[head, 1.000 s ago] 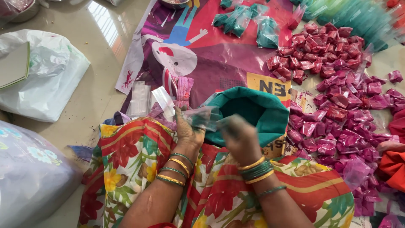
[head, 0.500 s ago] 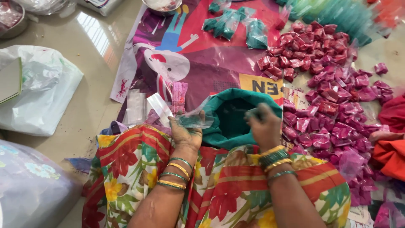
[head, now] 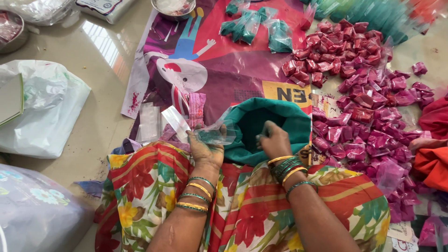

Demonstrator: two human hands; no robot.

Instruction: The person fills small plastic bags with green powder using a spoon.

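Observation:
My left hand (head: 206,149) holds a small clear plastic pouch (head: 215,134) by its mouth, just left of an open bag of teal-green powder (head: 261,122). My right hand (head: 274,142) reaches into that bag's opening, fingers curled down into the powder; what they hold is hidden. Both wrists wear several bangles. A strip of empty clear pouches (head: 176,122) sticks up beside my left hand. My lap is covered by red floral cloth (head: 242,205).
A heap of filled pink and red powder pouches (head: 368,98) spreads to the right on a printed plastic sheet (head: 219,60). A few teal-filled pouches (head: 261,28) lie at the far side. White plastic bags (head: 42,112) sit left. Another person's orange sleeve (head: 431,163) shows at the right edge.
My right hand left the pouch held by my left hand and moved right, down into the teal powder bag. The left hand stayed put with the pouch.

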